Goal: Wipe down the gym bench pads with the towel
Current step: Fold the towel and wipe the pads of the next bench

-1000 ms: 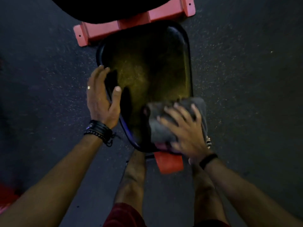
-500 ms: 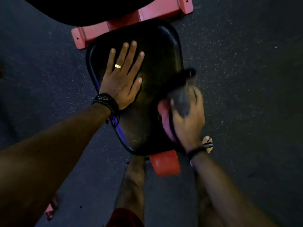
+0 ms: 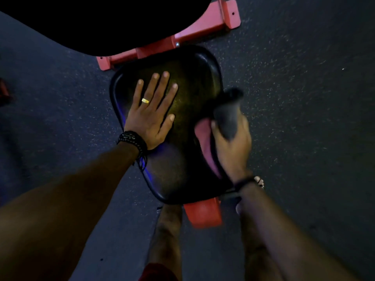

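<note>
The left hand [image 3: 151,116] lies flat with fingers spread on the black seat pad [image 3: 194,78] in the middle, likely to steady it. Right of it, the right hand [image 3: 233,147] grips the gray towel [image 3: 227,116], rubbing the pad's right edge.

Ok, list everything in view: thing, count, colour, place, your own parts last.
seat pad: one, black, centre, under both hands
back pad: one, black, top left
frame: red, behind the seat pad, with another red part below its near end
towel: one, grey, at the seat pad's right edge
floor: dark speckled, all around
ring: one, gold, on a left finger
bracelets: black, left wrist
legs: two, bare, bottom centre
left hand: flat on the seat pad, fingers spread
right hand: grips the towel
</note>
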